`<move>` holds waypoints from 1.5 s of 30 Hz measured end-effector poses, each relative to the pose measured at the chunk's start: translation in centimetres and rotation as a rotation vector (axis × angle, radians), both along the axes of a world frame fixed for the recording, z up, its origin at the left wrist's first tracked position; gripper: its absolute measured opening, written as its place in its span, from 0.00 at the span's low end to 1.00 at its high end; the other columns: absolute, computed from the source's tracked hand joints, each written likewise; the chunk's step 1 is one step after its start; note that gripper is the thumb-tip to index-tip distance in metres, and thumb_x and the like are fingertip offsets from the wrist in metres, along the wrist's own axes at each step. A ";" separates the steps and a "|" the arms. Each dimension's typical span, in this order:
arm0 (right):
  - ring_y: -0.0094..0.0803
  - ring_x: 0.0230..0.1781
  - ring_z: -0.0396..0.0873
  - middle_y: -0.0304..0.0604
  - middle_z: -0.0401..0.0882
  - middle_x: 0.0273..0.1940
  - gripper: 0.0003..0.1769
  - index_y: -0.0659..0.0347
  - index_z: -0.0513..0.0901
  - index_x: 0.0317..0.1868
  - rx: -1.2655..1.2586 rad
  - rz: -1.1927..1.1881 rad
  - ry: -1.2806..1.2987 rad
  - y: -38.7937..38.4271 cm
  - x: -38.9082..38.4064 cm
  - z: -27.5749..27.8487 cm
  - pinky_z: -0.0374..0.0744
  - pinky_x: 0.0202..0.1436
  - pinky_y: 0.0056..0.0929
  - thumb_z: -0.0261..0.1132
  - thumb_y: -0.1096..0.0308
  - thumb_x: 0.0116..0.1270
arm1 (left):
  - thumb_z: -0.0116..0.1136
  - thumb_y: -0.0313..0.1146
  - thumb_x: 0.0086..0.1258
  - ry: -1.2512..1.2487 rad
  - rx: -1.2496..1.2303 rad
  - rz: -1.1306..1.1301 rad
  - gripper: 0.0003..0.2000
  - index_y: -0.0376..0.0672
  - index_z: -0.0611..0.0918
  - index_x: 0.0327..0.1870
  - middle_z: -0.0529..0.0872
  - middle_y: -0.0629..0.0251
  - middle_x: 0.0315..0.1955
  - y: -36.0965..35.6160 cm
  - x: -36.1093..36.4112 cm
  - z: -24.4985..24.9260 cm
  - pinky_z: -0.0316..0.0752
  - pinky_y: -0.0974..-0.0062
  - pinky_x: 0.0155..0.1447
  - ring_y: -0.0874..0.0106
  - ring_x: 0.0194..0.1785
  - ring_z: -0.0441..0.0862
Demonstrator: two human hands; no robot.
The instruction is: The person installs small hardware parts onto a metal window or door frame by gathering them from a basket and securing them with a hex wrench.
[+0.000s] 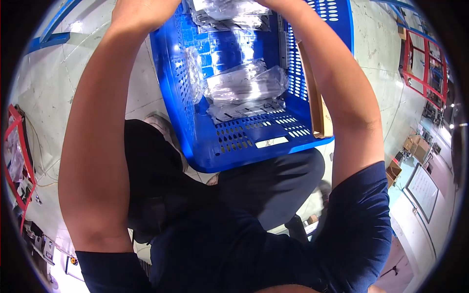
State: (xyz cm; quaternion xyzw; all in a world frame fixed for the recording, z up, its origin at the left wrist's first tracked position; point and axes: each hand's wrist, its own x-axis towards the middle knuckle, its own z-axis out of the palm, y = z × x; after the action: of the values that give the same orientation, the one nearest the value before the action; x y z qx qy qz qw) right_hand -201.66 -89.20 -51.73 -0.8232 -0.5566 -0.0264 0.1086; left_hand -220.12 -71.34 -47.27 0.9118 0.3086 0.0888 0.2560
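Observation:
A blue plastic basket point(205, 158) with perforated walls stands in front of my knees. Inside it lie clear plastic bags point(246, 84) in a loose pile near its close end. More clear plastic packaging point(229, 10) sits at the far end. My left hand point(146, 10) is at the top edge of the view by the basket's left rim; its fingers are cut off. Only a sliver of my right hand point(273, 3) shows, above the far packaging, its fingers also outside the picture. A brown cardboard piece point(312, 97) stands along the basket's right side, partly behind my right forearm.
Pale floor point(376, 53) surrounds the basket. A red metal frame point(424, 71) stands at the right, and another red frame point(24, 161) at the left. Blue metal bars point(51, 40) cross the upper left. Cardboard boxes point(415, 146) and a framed white board point(422, 191) are farther right.

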 end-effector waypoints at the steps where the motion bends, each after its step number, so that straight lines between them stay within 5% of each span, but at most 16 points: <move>1: 0.48 0.53 0.81 0.48 0.83 0.49 0.13 0.52 0.85 0.48 -0.233 -0.076 0.040 0.5 -2.4 1.9 0.74 0.59 0.51 0.65 0.63 0.64 | 0.53 0.35 0.64 -0.005 0.034 0.002 0.21 0.22 0.78 0.49 0.83 0.29 0.43 -0.3 0.0 0.1 0.77 0.54 0.57 0.39 0.51 0.82; 4: 0.44 0.47 0.87 0.50 0.88 0.46 0.22 0.52 0.83 0.56 -0.728 0.116 0.367 -2.0 -6.9 -6.7 0.84 0.49 0.45 0.70 0.66 0.60 | 0.52 0.34 0.64 0.010 0.087 -0.103 0.20 0.24 0.79 0.49 0.82 0.29 0.43 0.0 0.5 0.2 0.77 0.54 0.57 0.38 0.51 0.81; 8: 0.46 0.54 0.84 0.48 0.87 0.52 0.20 0.55 0.88 0.46 -1.136 0.258 0.545 -8.0 -14.1 -12.9 0.84 0.50 0.45 0.73 0.65 0.49 | 0.51 0.34 0.65 -0.019 0.027 -0.036 0.19 0.26 0.80 0.49 0.82 0.28 0.44 -0.3 0.8 0.3 0.77 0.53 0.57 0.38 0.51 0.81; 13: 0.47 0.55 0.83 0.50 0.86 0.53 0.27 0.54 0.84 0.55 -1.051 0.168 0.662 -12.7 -17.0 -13.0 0.82 0.55 0.44 0.75 0.58 0.54 | 0.48 0.33 0.67 0.144 0.253 -0.340 0.18 0.29 0.81 0.50 0.81 0.27 0.46 0.1 0.7 1.1 0.77 0.51 0.56 0.37 0.53 0.80; 21: 0.45 0.53 0.83 0.54 0.86 0.51 0.28 0.61 0.81 0.60 -0.933 0.303 0.894 -11.9 -11.5 -11.1 0.78 0.57 0.41 0.74 0.60 0.60 | 0.49 0.33 0.65 0.006 0.097 -0.182 0.18 0.32 0.82 0.50 0.82 0.27 0.42 0.2 0.4 0.6 0.78 0.50 0.52 0.37 0.47 0.82; 23: 0.37 0.50 0.82 0.51 0.87 0.51 0.31 0.61 0.80 0.63 -0.897 -0.040 1.126 -11.0 -8.9 -12.0 0.78 0.58 0.33 0.76 0.63 0.60 | 0.49 0.33 0.65 0.051 0.092 -0.304 0.18 0.30 0.81 0.50 0.82 0.27 0.41 0.9 0.0 1.5 0.78 0.51 0.51 0.36 0.46 0.82; 25: 0.39 0.51 0.84 0.51 0.87 0.51 0.34 0.60 0.81 0.63 -0.875 -0.059 0.993 -9.2 -6.6 -12.2 0.79 0.58 0.32 0.79 0.60 0.57 | 0.49 0.34 0.66 -0.505 -0.934 -0.676 0.19 0.25 0.80 0.48 0.82 0.27 0.41 2.9 -1.1 1.6 0.78 0.52 0.51 0.37 0.46 0.82; 26: 0.40 0.52 0.84 0.53 0.87 0.50 0.36 0.59 0.81 0.64 -0.871 -0.009 0.834 -8.0 -6.0 -10.8 0.79 0.59 0.33 0.78 0.54 0.56 | 0.49 0.34 0.66 -0.504 -0.935 -0.681 0.19 0.25 0.80 0.48 0.82 0.27 0.41 2.0 -0.6 1.6 0.78 0.52 0.51 0.37 0.46 0.82; 28: 0.42 0.55 0.83 0.49 0.86 0.54 0.31 0.48 0.80 0.65 -0.920 -0.002 0.550 -6.4 -5.6 -11.4 0.77 0.63 0.41 0.71 0.51 0.62 | 0.49 0.34 0.67 0.044 0.088 -0.105 0.19 0.23 0.80 0.46 0.82 0.27 0.39 -0.4 0.7 0.8 0.78 0.52 0.51 0.37 0.45 0.83; 30: 0.39 0.60 0.80 0.42 0.82 0.59 0.26 0.41 0.77 0.68 -0.873 -0.048 0.270 -5.2 -6.1 -10.6 0.71 0.67 0.50 0.63 0.58 0.69 | 0.50 0.35 0.67 0.045 0.138 -0.114 0.19 0.24 0.80 0.47 0.82 0.27 0.40 -0.1 0.9 0.2 0.78 0.53 0.52 0.37 0.46 0.83; 32: 0.40 0.61 0.78 0.41 0.79 0.59 0.27 0.37 0.75 0.69 -0.410 -0.032 -0.155 -5.7 -7.4 -11.9 0.66 0.68 0.54 0.59 0.64 0.69 | 0.50 0.35 0.67 0.049 0.190 -0.117 0.19 0.24 0.80 0.47 0.82 0.27 0.41 -0.1 0.6 -0.1 0.78 0.53 0.52 0.38 0.47 0.83; 35: 0.42 0.52 0.80 0.44 0.79 0.48 0.17 0.48 0.80 0.54 -0.350 0.036 -0.011 -6.7 -12.3 -11.2 0.78 0.54 0.47 0.60 0.67 0.64 | 0.50 0.36 0.68 0.031 0.002 0.037 0.20 0.23 0.79 0.48 0.81 0.26 0.43 0.2 0.2 0.8 0.77 0.53 0.54 0.38 0.49 0.82; 37: 0.44 0.56 0.80 0.45 0.81 0.51 0.15 0.51 0.80 0.53 -0.614 0.066 0.256 -8.2 -15.6 -12.2 0.79 0.57 0.48 0.58 0.67 0.65 | 0.50 0.37 0.68 -0.617 -1.015 -0.746 0.22 0.20 0.77 0.49 0.80 0.25 0.44 3.1 -0.8 0.4 0.77 0.54 0.56 0.39 0.51 0.82; 38: 0.46 0.61 0.77 0.46 0.79 0.56 0.18 0.51 0.79 0.56 -0.731 0.027 0.322 -9.3 -16.8 -12.7 0.76 0.61 0.51 0.61 0.62 0.66 | 0.50 0.37 0.68 -0.620 -1.014 -0.751 0.22 0.20 0.77 0.49 0.80 0.25 0.44 2.3 -0.2 0.4 0.77 0.54 0.56 0.39 0.51 0.82; 40: 0.45 0.66 0.72 0.49 0.74 0.62 0.25 0.49 0.77 0.64 -0.827 -0.007 0.427 -10.4 -17.3 -12.8 0.69 0.67 0.53 0.63 0.60 0.65 | 0.50 0.36 0.68 0.080 0.137 -0.038 0.22 0.19 0.76 0.49 0.81 0.25 0.43 -0.2 1.1 0.2 0.77 0.55 0.56 0.38 0.51 0.82; 45: 0.45 0.69 0.68 0.47 0.70 0.65 0.32 0.48 0.75 0.66 -0.861 -0.034 0.415 -10.2 -17.1 -13.7 0.66 0.69 0.53 0.70 0.58 0.59 | 0.50 0.35 0.68 0.060 0.085 -0.049 0.22 0.19 0.76 0.49 0.81 0.24 0.43 -0.3 0.8 0.3 0.77 0.55 0.57 0.37 0.51 0.82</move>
State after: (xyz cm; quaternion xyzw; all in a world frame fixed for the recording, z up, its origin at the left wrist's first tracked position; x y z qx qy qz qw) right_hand -218.74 -99.42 -65.44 -0.7902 -0.4702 0.3696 -0.1339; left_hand -219.37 -71.63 -46.95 0.9314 0.2895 0.0682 0.2097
